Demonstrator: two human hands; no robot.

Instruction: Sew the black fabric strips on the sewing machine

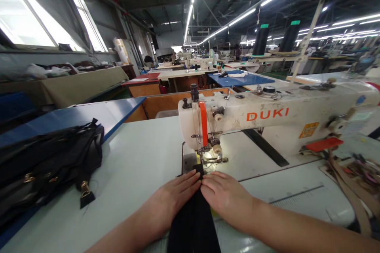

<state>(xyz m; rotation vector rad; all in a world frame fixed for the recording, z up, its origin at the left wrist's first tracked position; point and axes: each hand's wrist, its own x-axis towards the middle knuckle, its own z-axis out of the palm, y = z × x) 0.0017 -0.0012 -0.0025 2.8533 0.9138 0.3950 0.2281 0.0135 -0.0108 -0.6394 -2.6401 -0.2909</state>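
A long black fabric strip [193, 223] runs from the bottom edge of the view up to the needle area of a white sewing machine [231, 110] marked DUKI. Along its left edge, near the machine's presser foot, lies my left hand [175, 195], fingers together and gripping the cloth. My right hand [227, 195] holds the opposite edge, thumb and fingers closed on the fabric. The fingertips of both hands almost meet in front of the needle, which is hard to make out. An orange lever guard [203, 123] stands on the machine head above them.
Black bags or straps with metal clasps [47, 166] are heaped at the left. A dark strip [265, 147] lies under the machine arm. Tan straps [353, 193] and small tools lie at the right. Black thread cones [261, 40] stand behind, with more sewing tables beyond.
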